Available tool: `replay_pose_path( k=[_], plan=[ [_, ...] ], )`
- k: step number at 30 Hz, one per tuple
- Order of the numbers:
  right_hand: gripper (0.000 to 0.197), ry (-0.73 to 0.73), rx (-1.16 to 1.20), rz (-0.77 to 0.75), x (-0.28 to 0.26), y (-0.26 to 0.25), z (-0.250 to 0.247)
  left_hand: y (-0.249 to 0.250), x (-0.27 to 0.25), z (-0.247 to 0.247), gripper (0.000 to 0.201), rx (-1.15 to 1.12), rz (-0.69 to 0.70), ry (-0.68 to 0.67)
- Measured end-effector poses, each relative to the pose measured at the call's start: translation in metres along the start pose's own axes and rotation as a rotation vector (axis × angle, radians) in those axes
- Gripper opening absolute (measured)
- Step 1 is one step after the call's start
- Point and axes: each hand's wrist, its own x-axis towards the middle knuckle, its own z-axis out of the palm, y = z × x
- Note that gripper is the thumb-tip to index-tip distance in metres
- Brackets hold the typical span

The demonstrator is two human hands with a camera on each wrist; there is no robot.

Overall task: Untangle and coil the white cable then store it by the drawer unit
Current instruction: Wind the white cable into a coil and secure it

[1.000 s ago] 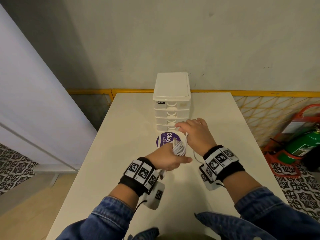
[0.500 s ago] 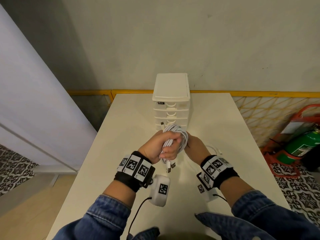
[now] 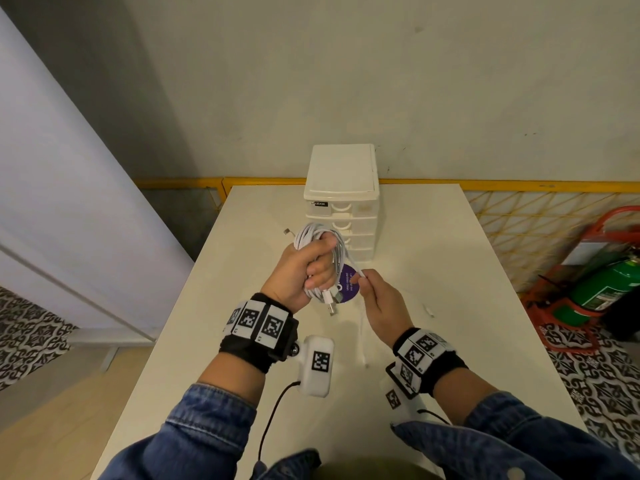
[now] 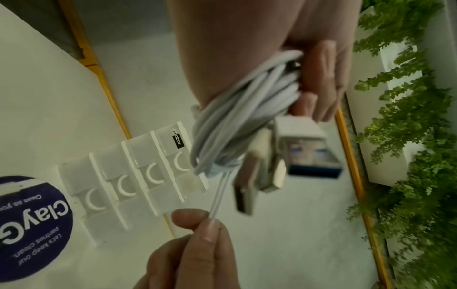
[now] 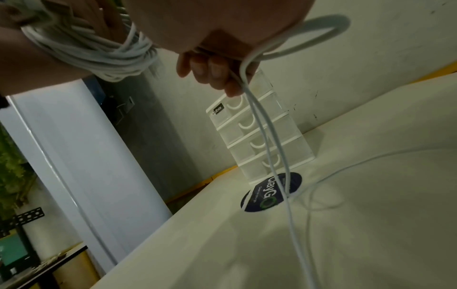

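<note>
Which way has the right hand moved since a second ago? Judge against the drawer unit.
Yes: right hand has drawn back from the drawer unit, toward the person.

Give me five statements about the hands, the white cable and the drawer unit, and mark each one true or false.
1. The left hand grips a bundle of white cable loops. True.
2. The right hand lies flat on the table. False: it is raised and pinches a loose strand of the cable.
3. The whole cable is already coiled. False: loose cable trails from the right hand onto the table.
4. The drawer unit stands at the far end of the table, all its drawers closed. True.
5. A USB plug sticks out below the left hand's fingers. True.
</note>
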Motion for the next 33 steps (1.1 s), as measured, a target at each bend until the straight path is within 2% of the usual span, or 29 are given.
replay_pose_path(
  k=[1,5,8,10,14,16,19,21,24,27,30,33],
  plan=[
    [0.033,-0.015,-0.007,0.001,0.001,0.0,0.001,0.0,0.0,0.0,0.044,-0.004,-0.014,0.012],
    [0.031,-0.129,-0.096,0.029,0.007,0.002,0.005,0.001,0.003,0.006,0.018,-0.126,-0.036,0.012],
    [0.026,-0.234,-0.154,0.08,0.006,0.007,0.009,0.003,0.007,0.006,0.023,-0.231,0.05,-0.005],
    [0.023,-0.278,-0.171,0.083,0.004,0.011,0.012,0.006,0.012,0.006,0.027,-0.263,0.141,0.045],
    [0.018,-0.397,-0.155,0.133,0.001,0.009,0.016,0.012,0.021,0.004,0.034,-0.286,0.279,0.349],
    [0.019,-0.454,-0.158,0.168,0.0,0.005,0.015,0.016,0.025,0.001,0.03,-0.256,0.344,0.487],
    [0.023,-0.484,-0.24,0.129,-0.002,0.002,0.013,0.021,0.028,-0.006,0.017,-0.21,0.446,0.617],
    [0.025,-0.468,-0.234,0.097,-0.002,-0.002,0.011,0.022,0.027,-0.012,0.011,-0.1,0.481,0.709],
    [0.021,-0.436,-0.166,0.04,0.003,-0.011,0.005,0.017,0.023,-0.02,0.022,0.238,0.46,0.842],
    [0.02,-0.412,-0.163,-0.044,0.01,-0.019,-0.002,0.005,0.019,-0.027,0.034,0.582,0.478,0.855],
    [0.023,-0.337,-0.142,-0.162,0.015,-0.028,-0.005,-0.009,0.019,-0.036,0.035,0.97,0.452,0.757],
    [0.026,-0.233,-0.21,-0.272,0.021,-0.034,-0.012,-0.021,0.016,-0.04,0.044,1.306,0.164,0.533]
  ],
)
